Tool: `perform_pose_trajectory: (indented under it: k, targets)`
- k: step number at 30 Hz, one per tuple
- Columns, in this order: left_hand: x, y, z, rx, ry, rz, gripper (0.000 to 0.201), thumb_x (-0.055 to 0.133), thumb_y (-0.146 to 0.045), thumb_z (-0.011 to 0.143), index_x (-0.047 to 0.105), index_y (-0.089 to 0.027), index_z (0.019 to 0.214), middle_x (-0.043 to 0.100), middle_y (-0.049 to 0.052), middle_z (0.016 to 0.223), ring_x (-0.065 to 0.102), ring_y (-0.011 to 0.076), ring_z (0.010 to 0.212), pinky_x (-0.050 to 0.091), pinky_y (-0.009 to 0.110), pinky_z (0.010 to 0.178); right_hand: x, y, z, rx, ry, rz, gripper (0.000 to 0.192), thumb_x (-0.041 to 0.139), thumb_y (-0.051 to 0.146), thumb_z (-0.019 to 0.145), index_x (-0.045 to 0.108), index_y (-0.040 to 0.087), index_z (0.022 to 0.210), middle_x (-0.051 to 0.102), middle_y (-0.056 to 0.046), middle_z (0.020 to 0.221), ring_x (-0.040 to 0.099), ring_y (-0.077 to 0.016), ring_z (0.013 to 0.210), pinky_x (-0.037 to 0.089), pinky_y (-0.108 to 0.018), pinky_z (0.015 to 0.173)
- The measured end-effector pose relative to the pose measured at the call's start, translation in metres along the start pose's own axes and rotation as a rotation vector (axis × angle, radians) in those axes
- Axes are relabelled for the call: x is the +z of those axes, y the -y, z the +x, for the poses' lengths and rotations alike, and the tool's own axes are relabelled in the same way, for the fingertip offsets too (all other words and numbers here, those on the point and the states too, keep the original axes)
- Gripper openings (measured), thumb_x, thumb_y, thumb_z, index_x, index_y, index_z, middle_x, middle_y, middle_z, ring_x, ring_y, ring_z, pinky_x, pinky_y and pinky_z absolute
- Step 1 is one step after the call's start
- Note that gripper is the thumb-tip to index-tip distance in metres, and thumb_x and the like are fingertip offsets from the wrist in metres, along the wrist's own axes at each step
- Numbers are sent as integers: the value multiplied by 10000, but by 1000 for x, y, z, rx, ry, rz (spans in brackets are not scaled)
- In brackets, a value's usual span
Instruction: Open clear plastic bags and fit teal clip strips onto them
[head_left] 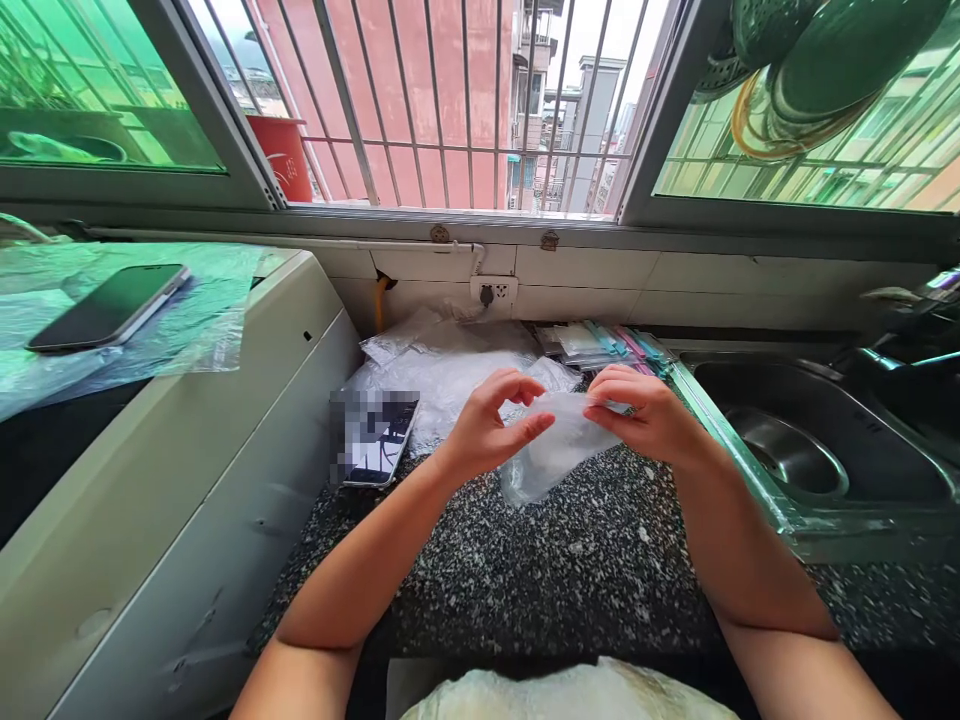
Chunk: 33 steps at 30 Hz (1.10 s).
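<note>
Both hands, left hand (pixel 487 425), right hand (pixel 649 415), pinching clear bag (pixel 551 450), sink rim (pixel 701 415) just right

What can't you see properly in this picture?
- Phone screen on the counter: blurred out, unreadable.
- Clear bag: both hands, left hand and right hand, cover its top edge; contents can't be told.
- Colourful packets: too small to read, partly behind the right hand.
- Sink: cut off by the right edge.
- Second phone: screen dark.
</note>
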<state>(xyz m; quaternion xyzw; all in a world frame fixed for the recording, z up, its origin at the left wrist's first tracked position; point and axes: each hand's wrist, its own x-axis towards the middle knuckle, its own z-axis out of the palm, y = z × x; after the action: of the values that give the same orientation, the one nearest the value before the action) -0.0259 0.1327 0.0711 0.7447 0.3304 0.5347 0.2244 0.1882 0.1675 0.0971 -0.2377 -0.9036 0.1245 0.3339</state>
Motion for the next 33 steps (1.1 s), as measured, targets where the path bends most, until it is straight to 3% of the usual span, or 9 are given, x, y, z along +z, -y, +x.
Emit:
perform_pose_trajectory:
  k: [2, 7, 10, 13, 15, 18, 26, 29, 33]
  targets:
    - [2, 1, 0, -5, -4, 24, 138, 637, -303, 765, 590, -184, 817, 556, 16, 740, 505, 144, 735, 430, 292, 686, -2, 0, -1, 7, -28, 17, 159, 576, 246, 835, 566, 213, 679, 606, -8, 685, 527, -143, 685, 428, -303, 668]
    - [4, 2, 0, -52, -5, 57, 189, 570, -247, 820, 570, -177, 644, 541, 8, 672, 506, 129, 675, 420, 280, 649, -5, 1, -2, 40, -33, 13, 154, 566, 250, 839, 571, 218, 688, 605, -12, 689, 534, -149, 696, 440, -316, 681]
    - [4, 1, -1, -42, 9, 81, 188, 566, -228, 821, 566, -174, 641, 542, 9, 669, 502, 130, 675, 411, 280, 647, -3, 3, -2, 60, -30, 0, 87, 628, 296, 797, 594, 216, 792, 626, -30, 793, 556, -169, 790, 453, -327, 738]
    - [4, 1, -1, -40, 31, 111, 191, 557, -224, 826, 563, -170, 643, 548, 15, 675, 494, 135, 681, 402, 285, 649, 0, 6, -1, 47, -62, -8, 191, 677, 335, 756, 594, 204, 868, 630, -46, 853, 557, -183, 842, 455, -339, 767]
    - [4, 0, -1, -40, 48, 118, 186, 555, -221, 827, 566, -168, 649, 547, 15, 676, 492, 135, 680, 400, 285, 650, 3, 7, -1, 28, -70, -10, 107, 632, 298, 799, 587, 201, 796, 629, -30, 788, 553, -164, 783, 450, -331, 748]
    - [5, -1, -1, -33, 62, 117, 182, 554, -225, 828, 561, -167, 655, 546, 13, 678, 498, 133, 684, 405, 281, 660, 4, 7, 1, 17, -69, -25, 155, 558, 233, 846, 561, 205, 695, 616, -6, 698, 535, -139, 700, 439, -320, 714]
    - [7, 5, -1, -42, 45, 146, 207, 565, -253, 821, 553, -168, 633, 545, 9, 657, 496, 133, 660, 401, 270, 635, -4, 4, -1, 73, -136, 4, 138, 560, 223, 834, 556, 210, 696, 600, -8, 688, 538, -146, 704, 443, -322, 706]
    - [9, 7, -2, -46, 50, 165, 203, 554, -233, 823, 557, -171, 630, 544, 8, 653, 501, 133, 659, 402, 271, 633, -5, 4, -2, 109, -120, 19, 64, 607, 271, 805, 587, 215, 779, 623, -24, 771, 562, -168, 774, 455, -336, 744]
    - [15, 6, -4, -9, 95, 204, 192, 543, -237, 827, 568, -177, 646, 547, 3, 643, 497, 135, 659, 403, 279, 642, -2, 5, -1, 106, -139, 43, 202, 672, 348, 751, 611, 230, 904, 643, -33, 857, 576, -194, 859, 465, -354, 786]
